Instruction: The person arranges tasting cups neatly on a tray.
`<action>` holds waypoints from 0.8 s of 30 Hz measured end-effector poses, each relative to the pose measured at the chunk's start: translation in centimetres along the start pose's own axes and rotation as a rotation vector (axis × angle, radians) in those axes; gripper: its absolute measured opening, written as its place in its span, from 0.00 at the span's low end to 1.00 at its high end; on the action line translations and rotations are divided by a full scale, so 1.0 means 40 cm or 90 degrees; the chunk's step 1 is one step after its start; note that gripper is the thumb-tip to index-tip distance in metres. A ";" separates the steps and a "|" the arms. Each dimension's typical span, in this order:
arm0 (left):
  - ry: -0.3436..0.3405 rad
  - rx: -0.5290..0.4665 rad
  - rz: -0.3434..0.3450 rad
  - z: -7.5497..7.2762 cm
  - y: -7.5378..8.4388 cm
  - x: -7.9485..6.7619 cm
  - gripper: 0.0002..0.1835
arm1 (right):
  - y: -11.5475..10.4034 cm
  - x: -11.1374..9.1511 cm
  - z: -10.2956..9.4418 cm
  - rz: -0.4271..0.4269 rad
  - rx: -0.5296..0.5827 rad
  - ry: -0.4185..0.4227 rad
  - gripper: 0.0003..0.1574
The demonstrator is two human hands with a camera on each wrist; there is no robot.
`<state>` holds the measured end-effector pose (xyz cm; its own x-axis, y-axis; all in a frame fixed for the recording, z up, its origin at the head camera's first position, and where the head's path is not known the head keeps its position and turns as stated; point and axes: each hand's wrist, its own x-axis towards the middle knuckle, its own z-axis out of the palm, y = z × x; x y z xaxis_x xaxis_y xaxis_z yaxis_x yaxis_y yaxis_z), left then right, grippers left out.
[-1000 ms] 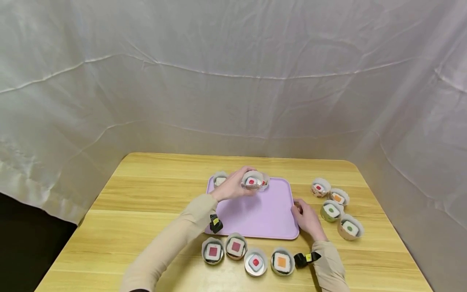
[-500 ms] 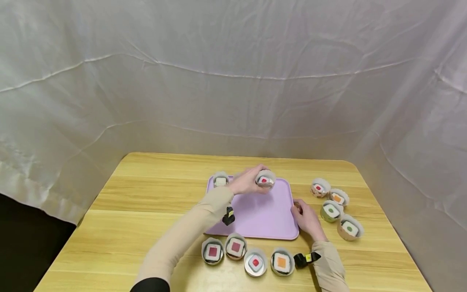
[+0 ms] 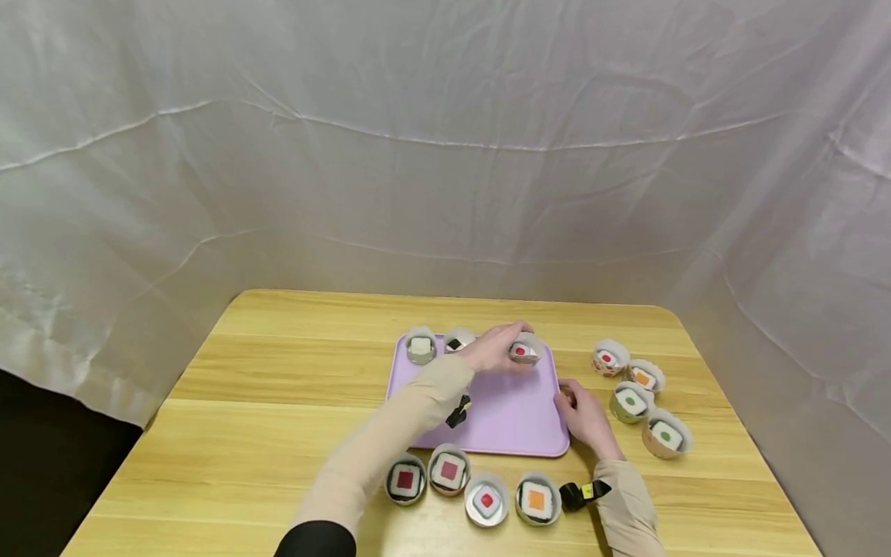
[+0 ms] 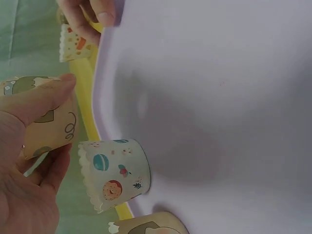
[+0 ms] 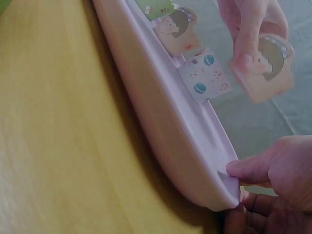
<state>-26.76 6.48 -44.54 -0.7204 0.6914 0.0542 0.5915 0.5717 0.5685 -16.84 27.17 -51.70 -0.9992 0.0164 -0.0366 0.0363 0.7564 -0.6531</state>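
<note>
My left hand (image 3: 496,350) holds a peach paper baking cup (image 3: 526,353) above the far right part of the lilac tray (image 3: 508,418). A white sushi-like piece with a red centre sits in that cup. In the left wrist view, thumb and fingers pinch the cup (image 4: 51,126) by its sides; a girl's face on it shows in the right wrist view. My right hand (image 3: 586,418) grips the tray's right edge, thumb on the rim (image 5: 229,168). Along the tray's far side stand a green cup (image 5: 156,7), a peach cup (image 5: 176,31) and a white patterned cup (image 5: 204,73).
Filled cups stand along the tray's near side, among them one with an orange centre (image 3: 537,500) and one with a red centre (image 3: 486,500). Several more cups (image 3: 632,402) cluster right of my right hand. A grey curtain (image 3: 445,193) hangs behind the wooden table (image 3: 278,348).
My left hand has carried the peach cup rightward along the tray's far side and slightly lower. A cup behind that hand has come partly into view. My right hand stays on the tray edge.
</note>
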 end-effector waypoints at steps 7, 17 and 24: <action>-0.011 0.083 -0.027 0.020 -0.001 0.029 0.35 | -0.004 -0.001 -0.003 0.005 0.003 -0.002 0.24; -0.014 0.209 -0.048 0.051 0.009 0.055 0.33 | 0.004 0.001 0.001 0.002 0.002 0.006 0.25; -0.031 0.216 -0.029 0.063 0.010 0.059 0.32 | 0.006 -0.001 0.004 -0.013 0.003 0.023 0.24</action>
<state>-27.31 9.46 -46.26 -0.7354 0.6775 -0.0094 0.6517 0.7111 0.2640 -16.77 27.23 -51.99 -0.9997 0.0244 0.0035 0.0161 0.7534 -0.6574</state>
